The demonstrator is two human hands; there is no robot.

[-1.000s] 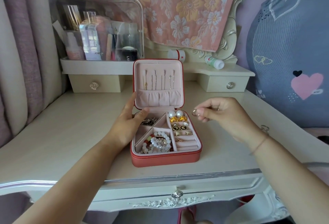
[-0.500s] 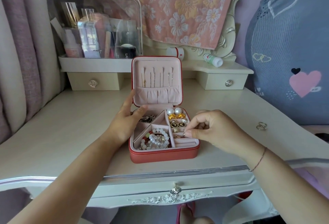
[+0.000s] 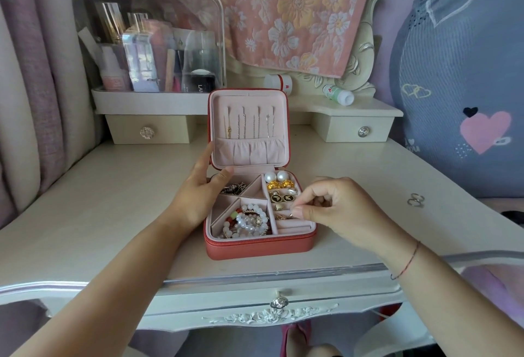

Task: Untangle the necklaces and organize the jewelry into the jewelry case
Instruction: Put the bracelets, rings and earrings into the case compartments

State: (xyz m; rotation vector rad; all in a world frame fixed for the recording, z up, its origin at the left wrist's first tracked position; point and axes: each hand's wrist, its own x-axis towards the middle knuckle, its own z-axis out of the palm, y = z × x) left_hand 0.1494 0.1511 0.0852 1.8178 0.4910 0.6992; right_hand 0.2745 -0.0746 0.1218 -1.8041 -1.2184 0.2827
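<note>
Right grip [image 3: 334, 209] over ring [image 3: 291, 215], case [image 3: 259, 247].

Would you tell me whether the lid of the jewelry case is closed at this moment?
No, the jewelry case stands open, its lid upright with necklaces hanging inside.

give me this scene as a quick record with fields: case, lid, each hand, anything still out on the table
case: red jewelry case on the table, open
lid: upright, necklaces hanging inside
left hand: resting on the case's left edge, thumb by the lid
right hand: fingers pinched over the ring rolls; what they hold is unclear
compartments: pearl earrings, bead bracelets
still out: rings on the table, right of the case
</note>
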